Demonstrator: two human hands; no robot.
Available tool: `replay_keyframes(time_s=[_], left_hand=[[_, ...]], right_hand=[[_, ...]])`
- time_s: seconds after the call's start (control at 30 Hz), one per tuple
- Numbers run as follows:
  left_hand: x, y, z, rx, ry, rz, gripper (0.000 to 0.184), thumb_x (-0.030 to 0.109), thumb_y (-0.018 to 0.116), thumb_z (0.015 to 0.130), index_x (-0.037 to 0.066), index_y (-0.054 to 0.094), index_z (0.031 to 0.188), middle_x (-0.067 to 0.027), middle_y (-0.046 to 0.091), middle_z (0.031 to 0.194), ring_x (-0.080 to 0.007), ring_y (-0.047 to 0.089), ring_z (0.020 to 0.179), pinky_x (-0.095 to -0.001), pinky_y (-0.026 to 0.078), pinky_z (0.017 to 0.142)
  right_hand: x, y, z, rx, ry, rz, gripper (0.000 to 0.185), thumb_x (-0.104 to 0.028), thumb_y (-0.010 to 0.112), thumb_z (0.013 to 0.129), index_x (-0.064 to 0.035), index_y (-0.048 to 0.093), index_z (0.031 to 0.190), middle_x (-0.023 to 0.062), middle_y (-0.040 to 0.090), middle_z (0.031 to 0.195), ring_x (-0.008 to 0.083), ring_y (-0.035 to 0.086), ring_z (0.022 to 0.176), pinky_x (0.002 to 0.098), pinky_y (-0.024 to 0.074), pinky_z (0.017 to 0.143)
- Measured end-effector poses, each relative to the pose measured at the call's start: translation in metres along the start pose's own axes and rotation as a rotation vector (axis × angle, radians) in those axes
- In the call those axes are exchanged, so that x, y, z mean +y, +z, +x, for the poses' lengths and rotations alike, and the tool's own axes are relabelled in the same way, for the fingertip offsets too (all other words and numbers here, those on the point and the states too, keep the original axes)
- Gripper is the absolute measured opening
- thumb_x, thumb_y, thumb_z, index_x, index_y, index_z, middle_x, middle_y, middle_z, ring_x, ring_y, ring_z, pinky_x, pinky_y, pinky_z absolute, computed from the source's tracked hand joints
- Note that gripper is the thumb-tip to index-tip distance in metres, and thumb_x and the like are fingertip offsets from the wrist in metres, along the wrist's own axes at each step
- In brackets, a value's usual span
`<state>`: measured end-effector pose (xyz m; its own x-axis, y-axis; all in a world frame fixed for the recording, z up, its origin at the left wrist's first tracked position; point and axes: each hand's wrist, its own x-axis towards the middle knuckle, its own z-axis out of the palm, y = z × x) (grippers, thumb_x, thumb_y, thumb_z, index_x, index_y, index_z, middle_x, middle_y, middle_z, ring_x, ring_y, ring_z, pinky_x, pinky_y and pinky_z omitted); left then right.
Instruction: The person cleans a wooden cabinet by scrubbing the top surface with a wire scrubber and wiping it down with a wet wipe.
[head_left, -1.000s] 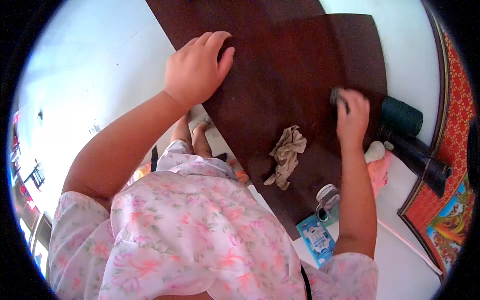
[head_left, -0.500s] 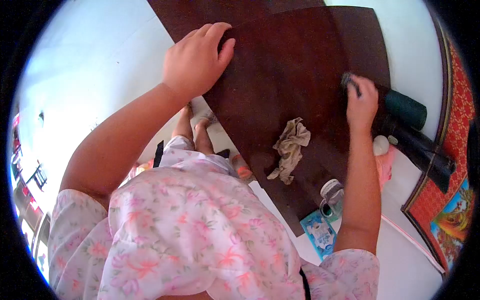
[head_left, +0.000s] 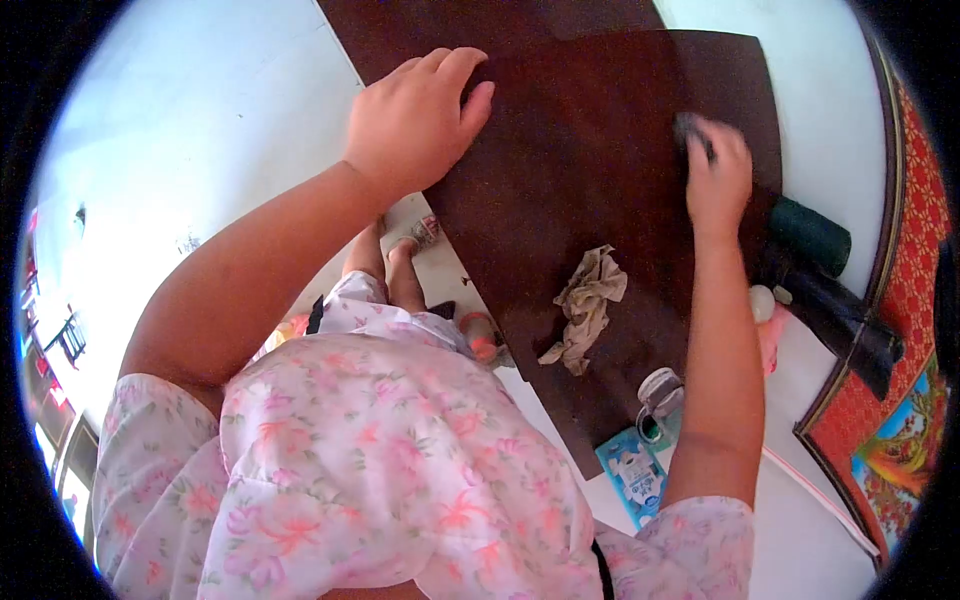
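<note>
Right hand (head_left: 722, 178), dark object (head_left: 688, 130), shifted nearer far tabletop edge (head_left: 700, 38)

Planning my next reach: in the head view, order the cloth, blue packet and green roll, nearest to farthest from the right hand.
From the right hand, as the head view shows:
1. Green roll: just to its right, slightly toward the body.
2. Cloth: to its left, toward the body.
3. Blue packet: closest to the body, left of the forearm.
</note>
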<state>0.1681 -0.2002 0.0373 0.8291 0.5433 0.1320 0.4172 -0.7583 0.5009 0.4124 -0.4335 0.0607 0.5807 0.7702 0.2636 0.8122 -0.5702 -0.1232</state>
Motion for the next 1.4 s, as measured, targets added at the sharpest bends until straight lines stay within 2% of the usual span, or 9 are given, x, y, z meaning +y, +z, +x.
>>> replay_keyframes(time_s=[0.17,0.33,0.57,0.73,0.9,1.03,1.2,1.3,1.4], left_hand=[[-0.005,0.001,-0.001,0.040,0.035,0.019,0.028,0.032,0.055,0.094,0.014,0.059,0.115,-0.0069,0.067,0.104,-0.0282,0.066,0.096,-0.0406,0.054,0.079],[-0.006,0.006,-0.002,0.111,0.074,-0.022,0.027,0.031,0.057,0.092,0.011,0.061,0.110,-0.0059,0.067,0.098,-0.0262,0.066,0.092,-0.0395,0.055,0.076],[-0.003,0.000,0.000,0.043,0.039,-0.023,0.029,0.031,0.056,0.094,0.014,0.058,0.118,-0.0082,0.066,0.107,-0.0294,0.065,0.098,-0.0415,0.054,0.082],[-0.005,0.006,0.001,0.120,0.062,-0.037,0.025,0.030,0.060,0.090,0.011,0.062,0.107,-0.0053,0.066,0.094,-0.0255,0.066,0.088,-0.0388,0.056,0.073],[-0.007,0.007,0.001,0.168,0.099,-0.011,0.025,0.029,0.060,0.090,0.011,0.062,0.107,-0.0055,0.066,0.092,-0.0253,0.066,0.086,-0.0386,0.056,0.072],[-0.008,0.000,-0.001,0.048,0.039,-0.021,0.029,0.031,0.056,0.093,0.014,0.059,0.116,-0.0081,0.066,0.105,-0.0295,0.065,0.097,-0.0422,0.054,0.079],[-0.005,0.001,-0.001,0.013,0.013,-0.066,0.030,0.031,0.056,0.094,0.013,0.058,0.117,-0.0077,0.066,0.107,-0.0282,0.065,0.099,-0.0409,0.054,0.082],[-0.005,0.004,-0.001,0.032,0.033,-0.050,0.030,0.031,0.056,0.094,0.013,0.058,0.117,-0.0075,0.066,0.106,-0.0282,0.065,0.099,-0.0409,0.054,0.082],[-0.006,0.001,-0.001,0.039,0.036,-0.035,0.030,0.032,0.056,0.093,0.013,0.059,0.117,-0.0070,0.066,0.106,-0.0282,0.065,0.098,-0.0406,0.055,0.081]], right_hand=[[-0.056,0.025,0.061,0.014,-0.044,0.047,0.022,-0.020,0.066,0.086,-0.0097,0.070,0.105,0.0120,0.066,0.107,0.0340,0.060,0.098,0.0422,0.0463,0.090],[-0.091,-0.021,-0.057,-0.164,-0.029,0.169,0.029,-0.007,0.073,0.074,-0.0130,0.070,0.102,0.0081,0.063,0.101,0.0304,0.057,0.098,0.0411,0.0467,0.091],[-0.068,0.013,0.045,-0.004,-0.112,-0.002,0.017,-0.014,0.067,0.083,-0.0084,0.070,0.099,0.0115,0.065,0.103,0.0341,0.057,0.098,0.0406,0.0462,0.089],[-0.086,-0.019,-0.051,-0.199,-0.089,0.141,0.026,-0.005,0.071,0.075,-0.0111,0.069,0.100,0.0095,0.063,0.100,0.0315,0.056,0.098,0.0421,0.0458,0.091],[-0.085,-0.005,-0.009,-0.125,-0.207,0.051,0.021,-0.008,0.069,0.079,-0.0113,0.068,0.100,0.0098,0.063,0.102,0.0315,0.056,0.098,0.0408,0.0447,0.090],[-0.078,0.022,0.059,-0.003,-0.176,0.013,0.016,-0.015,0.066,0.085,-0.0083,0.070,0.099,0.0111,0.065,0.103,0.0326,0.057,0.098,0.0409,0.0453,0.088],[-0.091,-0.022,-0.063,-0.210,-0.143,0.153,0.022,-0.008,0.069,0.078,-0.0111,0.070,0.099,0.0100,0.063,0.100,0.0310,0.056,0.098,0.0423,0.0448,0.091],[-0.092,-0.024,-0.061,-0.242,-0.149,0.136,0.026,-0.006,0.069,0.077,-0.0116,0.070,0.102,0.0091,0.062,0.099,0.0306,0.056,0.100,0.0417,0.0444,0.092],[-0.100,0.011,0.026,-0.035,-0.227,0.078,0.018,-0.011,0.068,0.081,-0.0104,0.069,0.099,0.0108,0.064,0.101,0.0322,0.057,0.096,0.0410,0.0453,0.089]])
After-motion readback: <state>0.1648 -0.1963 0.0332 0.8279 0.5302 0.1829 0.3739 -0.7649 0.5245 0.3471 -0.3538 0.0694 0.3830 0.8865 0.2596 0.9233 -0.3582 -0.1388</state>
